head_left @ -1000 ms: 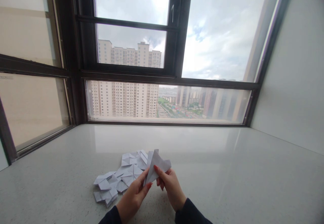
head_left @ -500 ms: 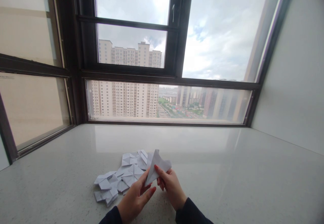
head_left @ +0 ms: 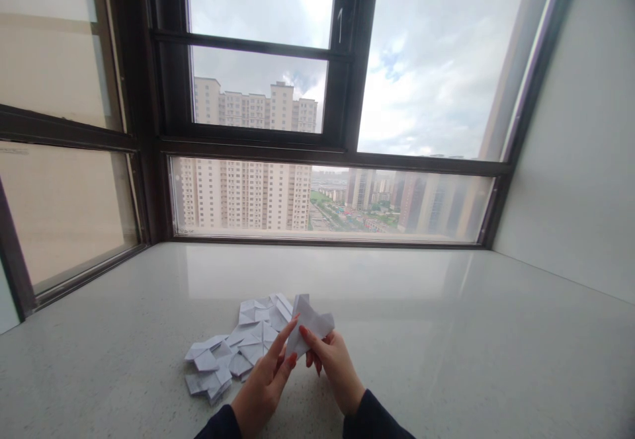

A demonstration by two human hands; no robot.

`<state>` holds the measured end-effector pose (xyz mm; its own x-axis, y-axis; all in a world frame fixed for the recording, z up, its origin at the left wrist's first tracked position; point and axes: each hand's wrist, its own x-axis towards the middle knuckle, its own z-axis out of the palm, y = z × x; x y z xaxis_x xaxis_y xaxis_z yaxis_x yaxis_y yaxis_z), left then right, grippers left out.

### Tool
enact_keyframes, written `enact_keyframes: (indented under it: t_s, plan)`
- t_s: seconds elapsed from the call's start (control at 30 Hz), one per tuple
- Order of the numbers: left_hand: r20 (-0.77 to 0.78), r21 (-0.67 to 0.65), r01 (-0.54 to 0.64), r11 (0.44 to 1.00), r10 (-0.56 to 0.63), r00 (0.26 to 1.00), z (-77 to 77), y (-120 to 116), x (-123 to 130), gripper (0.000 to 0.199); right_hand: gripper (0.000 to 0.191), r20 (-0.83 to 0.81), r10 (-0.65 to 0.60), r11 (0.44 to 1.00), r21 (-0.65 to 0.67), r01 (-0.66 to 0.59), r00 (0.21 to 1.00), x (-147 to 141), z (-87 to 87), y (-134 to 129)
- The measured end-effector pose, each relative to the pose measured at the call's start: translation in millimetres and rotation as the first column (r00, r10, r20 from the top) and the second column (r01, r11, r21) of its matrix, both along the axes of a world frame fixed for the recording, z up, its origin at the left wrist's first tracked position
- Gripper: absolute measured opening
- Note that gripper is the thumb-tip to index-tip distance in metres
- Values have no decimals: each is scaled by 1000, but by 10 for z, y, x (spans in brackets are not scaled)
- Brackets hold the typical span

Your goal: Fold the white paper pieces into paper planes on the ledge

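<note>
A piece of folded white paper (head_left: 311, 320) is held up above the counter, its top edge notched between two corners. My right hand (head_left: 333, 363) pinches it from the lower right, thumb on the near face and the other fingers curled behind. At the paper's left edge is my left hand (head_left: 265, 376), with the index finger laid along that edge and the thumb at the lower corner, closed lightly on it. Just left of and behind my hands lies a loose pile of folded white papers (head_left: 260, 340), partly covered by my left fingers.
The speckled pale counter (head_left: 446, 346) spreads out to both sides and back to the window. A dark window frame (head_left: 327, 155) closes off the far side, and a white wall (head_left: 575, 161) rises at the right. Tall buildings show outside.
My left index finger has come up onto the paper's left edge, and the left thumb has moved up to its lower corner. The paper has tilted slightly left. The pile lies unchanged.
</note>
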<state>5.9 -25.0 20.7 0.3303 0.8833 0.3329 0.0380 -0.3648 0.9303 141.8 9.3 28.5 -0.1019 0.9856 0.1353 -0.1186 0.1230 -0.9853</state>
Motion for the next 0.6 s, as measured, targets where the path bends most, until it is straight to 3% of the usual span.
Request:
enact_keyframes:
  t_s: [0.2, 0.37, 0.6]
  plan:
    - [46, -67, 15, 998, -12, 999, -58, 37, -14, 48, 47, 69, -19, 999, 44, 16, 997, -4, -22, -21]
    - [130, -103, 87, 991, -74, 989, 11, 20, 16, 37, 44, 159, -78, 996, 66, 68, 984, -15, 2, -39]
    - [188, -173, 88, 981, -54, 981, 104, -42, 35, 32, 39, 103, -157, 985, 92, 147, 982, -35, -31, -21]
